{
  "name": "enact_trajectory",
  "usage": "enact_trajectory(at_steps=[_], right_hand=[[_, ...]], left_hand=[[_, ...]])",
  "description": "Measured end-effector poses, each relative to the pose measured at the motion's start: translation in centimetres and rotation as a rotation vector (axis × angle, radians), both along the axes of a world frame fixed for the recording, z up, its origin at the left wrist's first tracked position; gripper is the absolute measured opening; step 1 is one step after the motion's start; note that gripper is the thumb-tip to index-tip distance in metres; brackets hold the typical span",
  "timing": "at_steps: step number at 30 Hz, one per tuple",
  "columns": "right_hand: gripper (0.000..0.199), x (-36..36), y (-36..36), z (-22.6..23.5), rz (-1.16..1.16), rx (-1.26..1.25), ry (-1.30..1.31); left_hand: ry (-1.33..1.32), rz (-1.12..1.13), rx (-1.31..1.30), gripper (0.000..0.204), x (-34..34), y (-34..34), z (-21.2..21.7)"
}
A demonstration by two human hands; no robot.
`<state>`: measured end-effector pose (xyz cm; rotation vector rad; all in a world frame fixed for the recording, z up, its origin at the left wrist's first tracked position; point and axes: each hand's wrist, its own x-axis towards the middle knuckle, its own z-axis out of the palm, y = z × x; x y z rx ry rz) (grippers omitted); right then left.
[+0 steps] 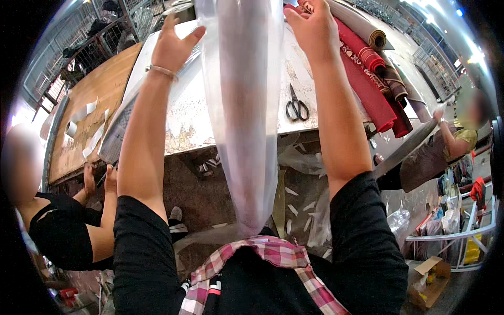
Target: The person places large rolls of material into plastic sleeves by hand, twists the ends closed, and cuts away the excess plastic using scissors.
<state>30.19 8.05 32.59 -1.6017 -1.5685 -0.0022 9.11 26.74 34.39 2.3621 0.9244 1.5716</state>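
Note:
A long, pale roll in clear plastic wrap (249, 105) runs from the top of the view down toward my waist, its near end hanging past the table's edge. My left hand (176, 46) is raised at the roll's left side, thumb and fingers spread, with nothing in it. On the other side, my right hand (315, 29) is held up with its thumb stretched out; its fingertips are partly cut off by the top edge. Black-handled scissors (297, 106) lie on the white tabletop (184, 118), between the roll and my right forearm.
Several rolled carpets (365, 79), mostly red, lie at the table's right. A brown board (102, 79) with white paper strips is on the left. One person sits at left, another stands at right holding a long roll. A cardboard box (430, 281) and floor scraps are visible.

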Motion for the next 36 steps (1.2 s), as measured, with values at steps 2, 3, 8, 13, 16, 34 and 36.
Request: enact_trajectory(at_steps=[2, 3, 8, 13, 16, 34, 36], right_hand=[[0.062, -0.1, -1.1, -5.2, -0.075, -0.130, 0.066], [0.064, -1.0, -2.0, -8.4, -0.100, -0.204, 0.108], [0.079, -8.8, -11.4, -23.6, 0.009, -0.933, 0.946], [0.040, -18.4, -15.6, -29.9, 0.078, -0.930, 1.587], [0.034, -17.5, -14.1, -28.5, 0.080, -0.750, 1.082], [0.059, 13.9, 2.6, -27.2, -0.561, -0.962, -0.228], [0.064, 14.5, 4.4, -26.9, -0.530, -1.123, -0.222]], left_hand=[[-0.004, -0.254, -0.303, 0.082, -1.6, -1.0, -1.8], [0.136, -0.314, -0.473, 0.086, -3.5, -1.8, -4.6], [0.092, -0.722, -1.531, 0.073, -12.3, -17.7, -28.3], [-0.132, -0.792, -1.749, 0.048, -11.1, -26.3, -33.6], [0.056, -0.563, -1.819, 0.048, -7.7, -25.3, -28.1], [0.238, -0.713, -2.002, 0.022, 0.0, -19.6, -31.2], [0.483, -0.440, -1.887, 0.015, 0.6, -19.6, -30.7]])
